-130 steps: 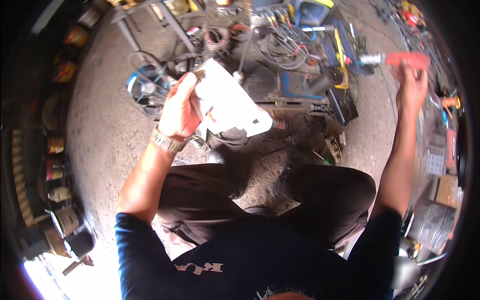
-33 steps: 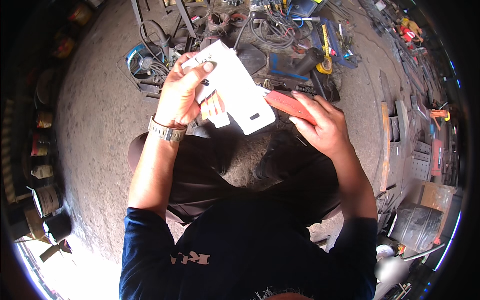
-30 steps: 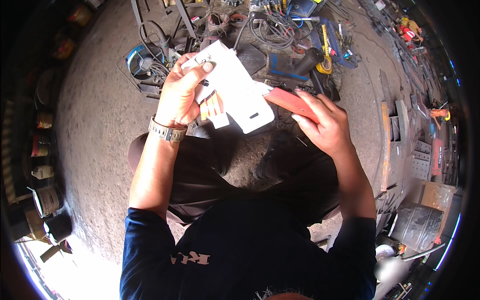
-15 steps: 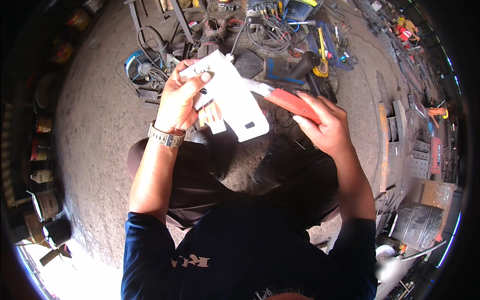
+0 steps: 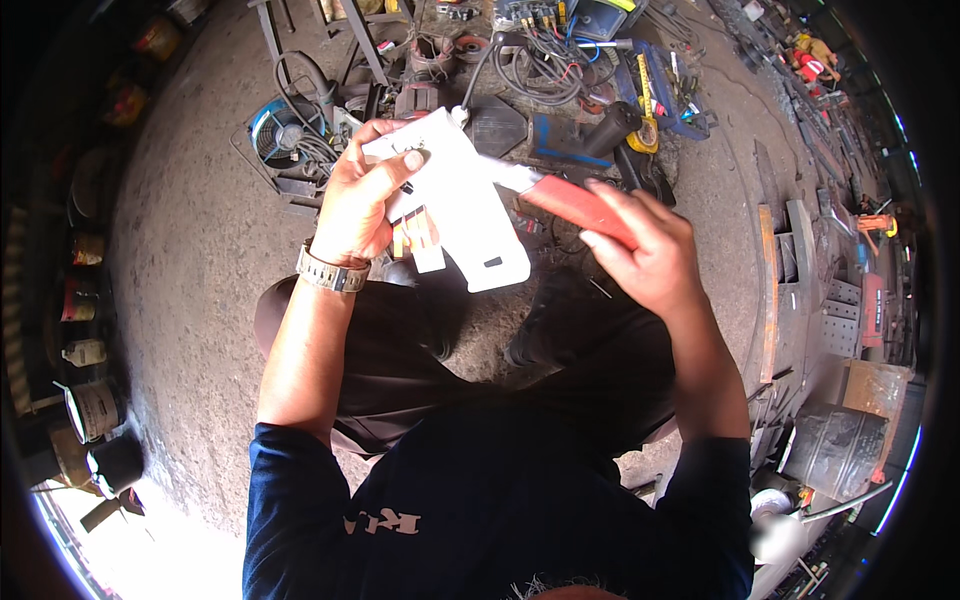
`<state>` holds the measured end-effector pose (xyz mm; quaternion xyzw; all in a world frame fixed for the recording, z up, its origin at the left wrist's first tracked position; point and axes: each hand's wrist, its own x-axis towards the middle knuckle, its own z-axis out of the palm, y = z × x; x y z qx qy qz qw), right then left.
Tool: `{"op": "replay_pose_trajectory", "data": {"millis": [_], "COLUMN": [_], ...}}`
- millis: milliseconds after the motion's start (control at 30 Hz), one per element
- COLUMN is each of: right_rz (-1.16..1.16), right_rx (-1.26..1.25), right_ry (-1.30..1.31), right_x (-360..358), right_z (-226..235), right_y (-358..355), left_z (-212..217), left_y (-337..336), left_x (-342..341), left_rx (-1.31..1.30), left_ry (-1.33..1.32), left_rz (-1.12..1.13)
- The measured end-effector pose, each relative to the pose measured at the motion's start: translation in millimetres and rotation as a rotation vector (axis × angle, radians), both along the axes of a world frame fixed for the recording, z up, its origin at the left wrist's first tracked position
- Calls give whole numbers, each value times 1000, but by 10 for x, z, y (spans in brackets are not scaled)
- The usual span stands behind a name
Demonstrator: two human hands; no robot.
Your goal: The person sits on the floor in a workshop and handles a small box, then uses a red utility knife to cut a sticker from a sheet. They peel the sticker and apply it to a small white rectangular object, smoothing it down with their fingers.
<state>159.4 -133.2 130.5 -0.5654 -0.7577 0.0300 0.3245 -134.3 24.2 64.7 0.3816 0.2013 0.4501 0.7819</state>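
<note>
My left hand (image 5: 362,190) grips a long white box-like piece (image 5: 468,215), thumb on top and fingers beneath. A small dark rectangular slot shows near its lower end, and its bright surface hides finer detail. Below my left fingers hangs a white flap (image 5: 420,240) with orange stripes. My right hand (image 5: 655,250) is closed around the red handle of a knife (image 5: 580,207). The knife points left, its pale blade tip by the right edge of the white piece; whether they touch I cannot tell. Both hands are above my knees.
Ahead on the concrete floor lie a blue fan (image 5: 280,132), a coil of dark cable (image 5: 545,85), a yellow tape measure (image 5: 643,135) and a blue tool tray (image 5: 690,120). Metal bars (image 5: 768,290) and a dark drum (image 5: 835,452) stand right; several cans (image 5: 92,410) line the left.
The lower end of the white piece has swung slightly left and down, and the flap has shifted down a little. The knife has moved slightly left in my right hand.
</note>
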Motion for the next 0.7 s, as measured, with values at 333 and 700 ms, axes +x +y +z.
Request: {"op": "replay_pose_trajectory", "data": {"millis": [333,700], "right_rz": [43,13], "right_rx": [-25,-1], "right_ry": [13,30], "right_x": [-42,66], "right_z": [-9,15], "right_y": [-14,11], "left_z": [-44,21], "left_y": [-40,-137], "left_x": [43,140], "left_rx": [72,45], "left_ry": [-19,30], "left_rz": [-101,-11]}}
